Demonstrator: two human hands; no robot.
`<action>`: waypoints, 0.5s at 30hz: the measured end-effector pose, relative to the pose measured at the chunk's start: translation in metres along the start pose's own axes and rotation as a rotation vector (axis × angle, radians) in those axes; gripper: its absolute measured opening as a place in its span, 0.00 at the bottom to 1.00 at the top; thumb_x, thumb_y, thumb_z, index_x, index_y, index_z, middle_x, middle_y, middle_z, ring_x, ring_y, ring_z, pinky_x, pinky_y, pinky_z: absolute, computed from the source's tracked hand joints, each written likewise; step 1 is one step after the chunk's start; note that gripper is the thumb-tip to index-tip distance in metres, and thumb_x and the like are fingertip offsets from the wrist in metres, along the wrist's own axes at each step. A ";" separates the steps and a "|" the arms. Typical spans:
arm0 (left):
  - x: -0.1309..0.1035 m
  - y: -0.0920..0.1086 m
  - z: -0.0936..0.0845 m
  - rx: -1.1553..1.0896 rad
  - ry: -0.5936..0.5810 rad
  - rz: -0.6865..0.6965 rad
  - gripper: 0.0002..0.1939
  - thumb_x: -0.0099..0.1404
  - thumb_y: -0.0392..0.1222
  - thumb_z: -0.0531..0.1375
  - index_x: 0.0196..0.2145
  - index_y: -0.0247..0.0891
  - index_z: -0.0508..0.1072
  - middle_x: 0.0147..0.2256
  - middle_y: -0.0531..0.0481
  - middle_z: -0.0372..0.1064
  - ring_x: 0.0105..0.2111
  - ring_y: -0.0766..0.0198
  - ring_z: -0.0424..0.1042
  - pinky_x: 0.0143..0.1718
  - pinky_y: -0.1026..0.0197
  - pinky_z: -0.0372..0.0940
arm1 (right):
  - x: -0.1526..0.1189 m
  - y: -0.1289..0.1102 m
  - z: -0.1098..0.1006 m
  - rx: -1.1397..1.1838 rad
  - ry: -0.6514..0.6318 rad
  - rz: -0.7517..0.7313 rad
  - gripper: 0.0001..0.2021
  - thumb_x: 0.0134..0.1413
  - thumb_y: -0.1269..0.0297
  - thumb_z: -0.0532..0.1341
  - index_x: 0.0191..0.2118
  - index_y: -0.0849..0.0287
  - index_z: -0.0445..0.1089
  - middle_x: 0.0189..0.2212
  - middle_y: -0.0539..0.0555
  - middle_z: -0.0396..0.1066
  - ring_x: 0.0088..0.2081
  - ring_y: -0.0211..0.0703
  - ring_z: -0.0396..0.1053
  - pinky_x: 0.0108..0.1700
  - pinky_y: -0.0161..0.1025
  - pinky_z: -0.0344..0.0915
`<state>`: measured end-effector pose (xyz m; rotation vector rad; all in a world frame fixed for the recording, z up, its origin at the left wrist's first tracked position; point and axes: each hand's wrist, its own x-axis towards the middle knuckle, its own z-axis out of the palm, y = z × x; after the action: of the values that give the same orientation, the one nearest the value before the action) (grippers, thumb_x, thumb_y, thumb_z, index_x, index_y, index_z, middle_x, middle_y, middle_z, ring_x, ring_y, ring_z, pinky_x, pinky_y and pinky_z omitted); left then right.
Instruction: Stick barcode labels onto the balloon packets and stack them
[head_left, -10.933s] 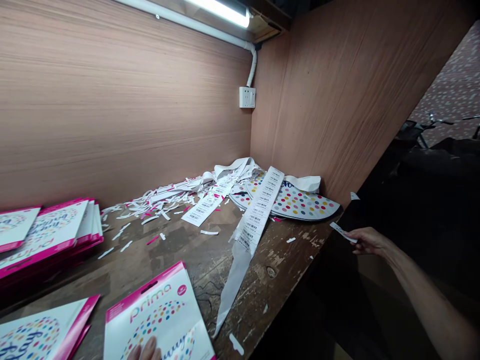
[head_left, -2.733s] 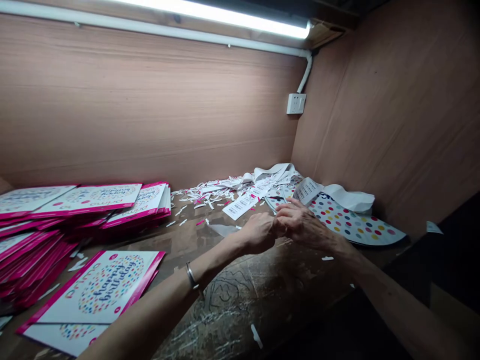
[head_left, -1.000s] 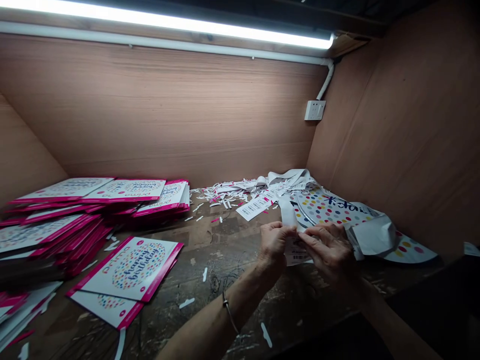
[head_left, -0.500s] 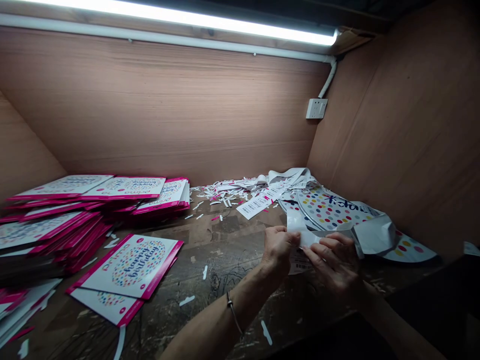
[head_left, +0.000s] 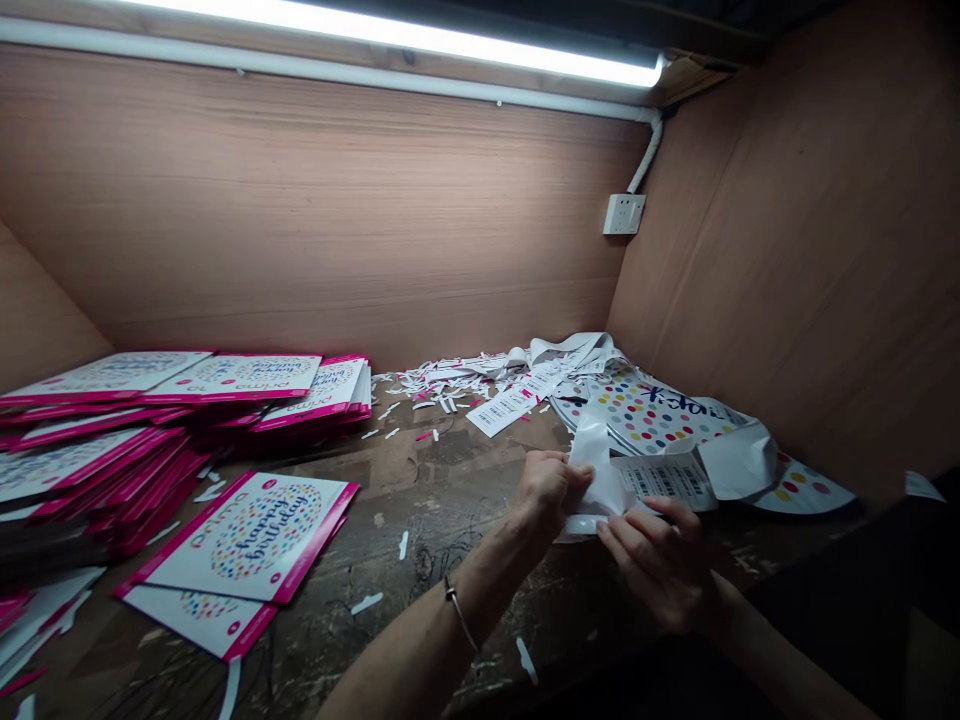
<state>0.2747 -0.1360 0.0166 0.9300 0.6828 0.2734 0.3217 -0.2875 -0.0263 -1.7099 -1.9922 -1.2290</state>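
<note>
My left hand (head_left: pixel 549 492) is closed on a white strip (head_left: pixel 598 470), thumb on its face. Just right of it, my right hand (head_left: pixel 660 560) has its fingers closed at the strip's lower edge. A barcode label strip (head_left: pixel 667 478) stretches from between the hands toward a curled white strip (head_left: pixel 739 462) at the right. Behind them lie round dotted foil pieces (head_left: pixel 637 410) with dark blue lettering. What the right fingertips pinch is partly hidden.
Stacks of pink-edged cards (head_left: pixel 142 470) fill the left side. Two cards (head_left: pixel 255 540) overlap in the left foreground. Paper scraps (head_left: pixel 450 378) and a barcode label (head_left: pixel 501 410) lie at the back. A socket (head_left: pixel 624 214) is on the back wall.
The barcode strip's printed face now shows between the hands. My right hand has moved slightly down and left. The whole view has shifted a little.
</note>
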 end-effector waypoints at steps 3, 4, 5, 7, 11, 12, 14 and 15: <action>0.005 0.001 -0.003 0.011 -0.007 -0.007 0.15 0.39 0.24 0.64 0.08 0.32 0.62 0.09 0.56 0.55 0.10 0.76 0.53 0.13 0.70 0.47 | 0.005 -0.011 -0.012 0.122 0.043 0.084 0.14 0.53 0.77 0.51 0.42 0.63 0.70 0.34 0.55 0.73 0.39 0.44 0.68 0.49 0.49 0.58; 0.007 0.003 -0.005 0.012 -0.007 -0.002 0.14 0.39 0.24 0.64 0.09 0.31 0.62 0.09 0.56 0.56 0.10 0.76 0.53 0.13 0.70 0.47 | 0.007 -0.015 -0.018 0.191 0.075 0.144 0.13 0.53 0.77 0.53 0.41 0.62 0.70 0.33 0.54 0.73 0.38 0.43 0.68 0.49 0.49 0.58; 0.010 0.005 -0.007 0.010 -0.006 0.006 0.14 0.40 0.24 0.65 0.09 0.31 0.63 0.09 0.56 0.56 0.10 0.76 0.54 0.13 0.71 0.48 | 0.009 -0.018 -0.025 0.271 0.107 0.225 0.12 0.52 0.77 0.54 0.39 0.60 0.70 0.31 0.52 0.73 0.37 0.42 0.67 0.49 0.50 0.58; 0.017 0.010 -0.012 0.004 -0.004 0.022 0.14 0.42 0.24 0.64 0.10 0.30 0.63 0.10 0.55 0.58 0.11 0.76 0.55 0.14 0.71 0.50 | 0.005 -0.017 -0.039 0.424 0.152 0.466 0.08 0.51 0.75 0.55 0.34 0.57 0.69 0.28 0.49 0.71 0.34 0.41 0.67 0.49 0.51 0.58; 0.028 0.021 -0.021 -0.007 -0.026 0.027 0.12 0.46 0.23 0.63 0.13 0.30 0.65 0.13 0.51 0.64 0.14 0.71 0.63 0.17 0.70 0.58 | -0.052 0.015 -0.061 0.544 0.226 1.414 0.06 0.47 0.63 0.59 0.24 0.58 0.67 0.22 0.49 0.66 0.25 0.40 0.65 0.29 0.38 0.62; 0.028 0.022 -0.023 -0.009 -0.038 0.023 0.11 0.47 0.23 0.62 0.14 0.29 0.66 0.14 0.50 0.66 0.15 0.70 0.64 0.18 0.69 0.60 | -0.075 0.029 -0.064 0.553 0.276 1.666 0.08 0.42 0.60 0.62 0.24 0.59 0.68 0.19 0.49 0.65 0.22 0.39 0.63 0.24 0.36 0.60; 0.026 0.023 -0.024 -0.021 -0.044 0.016 0.09 0.47 0.22 0.62 0.15 0.28 0.67 0.16 0.48 0.67 0.15 0.68 0.65 0.19 0.67 0.61 | -0.122 0.056 -0.069 0.466 0.379 1.947 0.11 0.32 0.58 0.66 0.21 0.60 0.68 0.16 0.48 0.64 0.19 0.37 0.61 0.21 0.35 0.57; 0.025 0.022 -0.024 -0.032 -0.039 0.014 0.09 0.46 0.22 0.62 0.16 0.28 0.68 0.16 0.47 0.68 0.15 0.67 0.66 0.19 0.67 0.62 | -0.143 0.069 -0.069 0.430 0.397 1.998 0.12 0.30 0.59 0.67 0.20 0.60 0.68 0.16 0.49 0.65 0.20 0.37 0.61 0.21 0.35 0.56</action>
<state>0.2799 -0.0953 0.0144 0.9078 0.6348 0.2776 0.4019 -0.4388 -0.0479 -1.7658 0.1950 -0.2001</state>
